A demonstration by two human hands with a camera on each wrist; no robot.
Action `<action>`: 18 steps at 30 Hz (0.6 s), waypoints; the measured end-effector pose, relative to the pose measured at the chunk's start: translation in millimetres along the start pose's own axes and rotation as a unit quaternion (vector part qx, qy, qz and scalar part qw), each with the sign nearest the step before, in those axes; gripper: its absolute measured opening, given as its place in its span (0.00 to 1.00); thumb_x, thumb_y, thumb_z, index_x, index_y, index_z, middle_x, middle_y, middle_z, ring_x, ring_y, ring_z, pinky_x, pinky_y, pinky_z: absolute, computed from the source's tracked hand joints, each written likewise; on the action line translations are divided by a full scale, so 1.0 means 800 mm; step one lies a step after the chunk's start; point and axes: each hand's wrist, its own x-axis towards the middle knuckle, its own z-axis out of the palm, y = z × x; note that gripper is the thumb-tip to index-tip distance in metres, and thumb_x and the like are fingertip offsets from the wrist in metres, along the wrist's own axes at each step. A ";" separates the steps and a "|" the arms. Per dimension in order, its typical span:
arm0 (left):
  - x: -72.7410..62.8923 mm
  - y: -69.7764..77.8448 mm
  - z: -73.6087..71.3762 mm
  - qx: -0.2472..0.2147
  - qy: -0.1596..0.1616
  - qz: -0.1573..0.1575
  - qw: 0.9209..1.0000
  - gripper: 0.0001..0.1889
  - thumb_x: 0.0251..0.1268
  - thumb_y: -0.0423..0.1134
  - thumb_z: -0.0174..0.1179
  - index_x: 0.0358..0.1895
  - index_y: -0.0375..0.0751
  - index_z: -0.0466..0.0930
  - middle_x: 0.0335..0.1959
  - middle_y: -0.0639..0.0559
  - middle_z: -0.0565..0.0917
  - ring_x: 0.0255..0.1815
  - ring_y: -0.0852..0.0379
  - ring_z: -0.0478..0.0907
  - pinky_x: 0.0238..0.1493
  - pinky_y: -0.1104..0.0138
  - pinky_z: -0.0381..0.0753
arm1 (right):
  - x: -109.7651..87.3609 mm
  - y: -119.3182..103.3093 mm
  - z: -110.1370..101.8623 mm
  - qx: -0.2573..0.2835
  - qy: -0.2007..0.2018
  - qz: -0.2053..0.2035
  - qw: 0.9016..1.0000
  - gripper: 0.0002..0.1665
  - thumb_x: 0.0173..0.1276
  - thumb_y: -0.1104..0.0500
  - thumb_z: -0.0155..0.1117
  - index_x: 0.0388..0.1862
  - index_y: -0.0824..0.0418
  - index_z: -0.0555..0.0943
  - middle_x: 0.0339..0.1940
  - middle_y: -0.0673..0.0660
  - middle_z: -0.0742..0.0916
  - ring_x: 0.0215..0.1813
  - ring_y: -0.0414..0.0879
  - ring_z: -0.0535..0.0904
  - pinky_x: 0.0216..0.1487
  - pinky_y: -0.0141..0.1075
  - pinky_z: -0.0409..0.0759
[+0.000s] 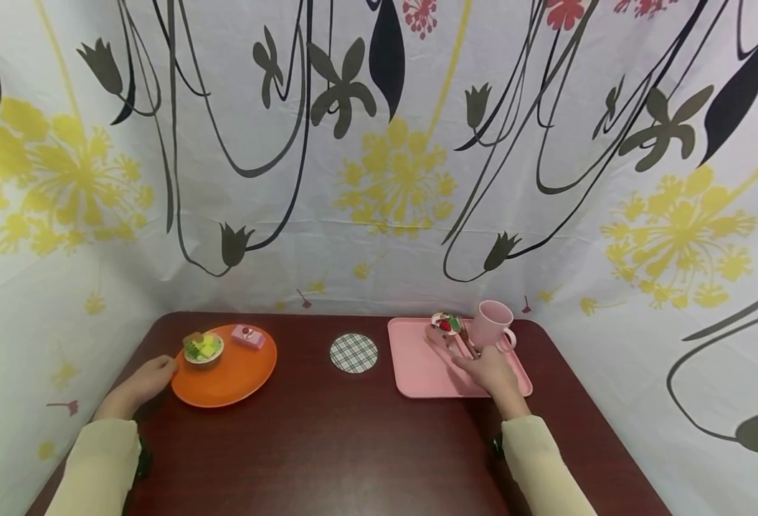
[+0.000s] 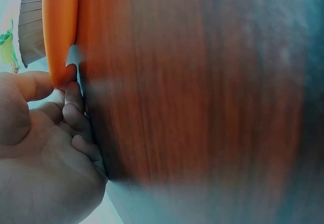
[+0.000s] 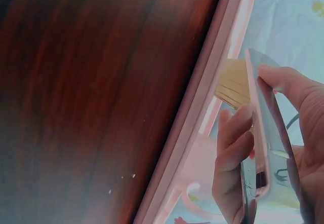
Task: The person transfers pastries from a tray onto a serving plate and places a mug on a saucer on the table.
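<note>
At the left, my left hand pinches the rim of an orange plate, with the thumb on top and fingers beneath. On the plate stand a toy salad cup with green and yellow pieces and a pink toy cake slice. My right hand grips shiny metal tongs between thumb and fingers, over the pink tray. The tong arms reach toward a small food cup with red and green topping; its pleated gold wrapper shows beside them in the right wrist view.
A pink mug stands at the tray's back right, close beyond the right hand. Between plate and tray lies a round checked coaster. A patterned cloth hangs behind the dark wood table.
</note>
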 end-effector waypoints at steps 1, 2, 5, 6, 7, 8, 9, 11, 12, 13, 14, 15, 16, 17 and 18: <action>0.007 -0.008 0.001 0.002 0.003 -0.001 1.000 0.24 0.87 0.47 0.35 0.53 0.26 0.71 0.43 0.37 0.74 0.48 0.41 0.72 0.49 0.51 0.73 | 0.001 0.000 0.000 -0.001 -0.002 0.006 1.000 0.41 0.70 0.40 0.75 0.68 0.68 0.79 0.61 0.68 0.87 0.49 0.56 0.81 0.42 0.47 0.76; 0.004 -0.004 0.002 0.006 0.006 -0.003 1.000 0.24 0.87 0.46 0.34 0.54 0.25 0.71 0.43 0.37 0.75 0.48 0.41 0.72 0.50 0.52 0.73 | 0.002 0.000 0.000 -0.003 -0.004 0.011 1.000 0.39 0.69 0.40 0.75 0.65 0.68 0.80 0.56 0.67 0.88 0.47 0.55 0.80 0.40 0.46 0.75; -0.002 0.005 0.002 0.009 0.005 0.000 1.000 0.25 0.87 0.45 0.33 0.55 0.23 0.70 0.45 0.34 0.75 0.50 0.38 0.72 0.52 0.50 0.74 | 0.005 -0.003 0.000 -0.011 -0.011 0.029 0.999 0.31 0.68 0.39 0.76 0.46 0.66 0.82 0.35 0.59 0.83 0.38 0.52 0.77 0.32 0.43 0.69; -0.002 0.005 0.002 0.009 0.006 0.001 1.000 0.25 0.87 0.45 0.33 0.55 0.23 0.70 0.46 0.35 0.75 0.50 0.39 0.73 0.51 0.50 0.74 | 0.005 -0.004 0.000 -0.012 -0.013 0.035 0.999 0.28 0.67 0.39 0.76 0.40 0.64 0.81 0.30 0.56 0.79 0.35 0.51 0.75 0.31 0.42 0.67; -0.001 0.005 0.002 0.007 0.006 0.004 1.000 0.25 0.87 0.46 0.33 0.55 0.23 0.70 0.45 0.35 0.75 0.50 0.39 0.72 0.51 0.51 0.74 | 0.006 -0.005 0.001 -0.016 -0.014 0.042 0.999 0.27 0.67 0.39 0.76 0.35 0.61 0.79 0.27 0.53 0.75 0.33 0.51 0.74 0.29 0.42 0.66; -0.008 0.015 0.001 0.005 0.006 0.003 1.000 0.24 0.87 0.44 0.33 0.55 0.22 0.69 0.45 0.34 0.74 0.50 0.38 0.72 0.52 0.50 0.73 | 0.006 -0.006 0.001 -0.018 -0.016 0.045 0.999 0.27 0.67 0.39 0.76 0.32 0.60 0.78 0.26 0.52 0.74 0.32 0.50 0.74 0.29 0.42 0.66; -0.005 0.012 0.001 0.001 0.005 0.005 1.000 0.24 0.86 0.45 0.34 0.54 0.23 0.69 0.44 0.34 0.73 0.49 0.38 0.71 0.51 0.50 0.72 | 0.006 -0.007 0.000 -0.020 -0.017 0.050 0.998 0.27 0.67 0.39 0.76 0.29 0.59 0.76 0.24 0.51 0.73 0.30 0.50 0.73 0.28 0.41 0.65; 0.004 0.003 0.002 -0.002 0.014 -0.001 1.000 0.23 0.85 0.46 0.35 0.53 0.25 0.71 0.43 0.37 0.74 0.48 0.41 0.71 0.49 0.52 0.72 | 0.006 -0.009 0.000 -0.027 -0.015 0.055 0.998 0.27 0.67 0.39 0.75 0.28 0.58 0.77 0.23 0.51 0.74 0.31 0.50 0.74 0.28 0.41 0.66; 0.009 -0.003 0.002 -0.005 0.012 -0.001 1.000 0.23 0.85 0.46 0.37 0.53 0.25 0.71 0.43 0.37 0.74 0.48 0.41 0.71 0.49 0.52 0.73 | 0.006 -0.009 0.000 -0.031 -0.013 0.056 0.998 0.27 0.67 0.39 0.76 0.28 0.58 0.77 0.23 0.52 0.74 0.31 0.50 0.74 0.28 0.41 0.66; 0.014 -0.009 0.001 -0.006 0.008 0.003 1.000 0.24 0.85 0.47 0.38 0.54 0.25 0.71 0.44 0.36 0.74 0.48 0.40 0.71 0.50 0.51 0.73 | 0.007 -0.010 0.000 -0.034 -0.011 0.057 0.998 0.27 0.67 0.39 0.76 0.27 0.58 0.77 0.23 0.52 0.74 0.31 0.51 0.74 0.28 0.42 0.66; 0.018 -0.013 0.002 -0.005 0.010 -0.003 1.000 0.24 0.85 0.48 0.38 0.55 0.26 0.72 0.45 0.37 0.75 0.48 0.41 0.72 0.50 0.51 0.74 | 0.007 -0.010 0.000 -0.039 -0.008 0.056 0.998 0.27 0.67 0.39 0.76 0.28 0.58 0.78 0.24 0.52 0.75 0.31 0.51 0.74 0.28 0.42 0.66; 0.021 -0.017 0.001 -0.002 0.007 -0.001 1.000 0.25 0.85 0.48 0.39 0.55 0.25 0.72 0.46 0.36 0.76 0.49 0.40 0.72 0.51 0.50 0.75 | 0.008 -0.010 0.000 -0.044 -0.006 0.056 0.997 0.27 0.67 0.38 0.76 0.28 0.59 0.78 0.23 0.52 0.75 0.31 0.51 0.74 0.28 0.42 0.66; 0.025 -0.020 0.001 0.002 0.008 -0.003 1.000 0.25 0.85 0.48 0.39 0.56 0.26 0.73 0.46 0.37 0.77 0.49 0.41 0.73 0.51 0.51 0.76 | 0.009 -0.010 0.000 -0.048 -0.003 0.056 0.997 0.27 0.67 0.38 0.76 0.29 0.58 0.79 0.23 0.52 0.76 0.30 0.50 0.75 0.28 0.42 0.66; 0.028 -0.022 0.002 0.000 0.006 -0.008 1.000 0.25 0.84 0.48 0.39 0.57 0.26 0.73 0.48 0.36 0.77 0.50 0.40 0.74 0.52 0.49 0.76 | 0.010 -0.010 0.000 -0.050 -0.001 0.057 0.997 0.27 0.66 0.38 0.76 0.30 0.58 0.79 0.22 0.52 0.77 0.29 0.50 0.76 0.27 0.42 0.67; 0.029 -0.023 0.001 0.001 -0.002 0.001 1.000 0.25 0.84 0.48 0.39 0.57 0.25 0.72 0.49 0.34 0.77 0.51 0.39 0.74 0.53 0.48 0.76 | 0.011 -0.010 -0.001 -0.052 -0.001 0.056 0.997 0.26 0.66 0.38 0.76 0.31 0.58 0.80 0.22 0.52 0.77 0.28 0.50 0.76 0.27 0.41 0.67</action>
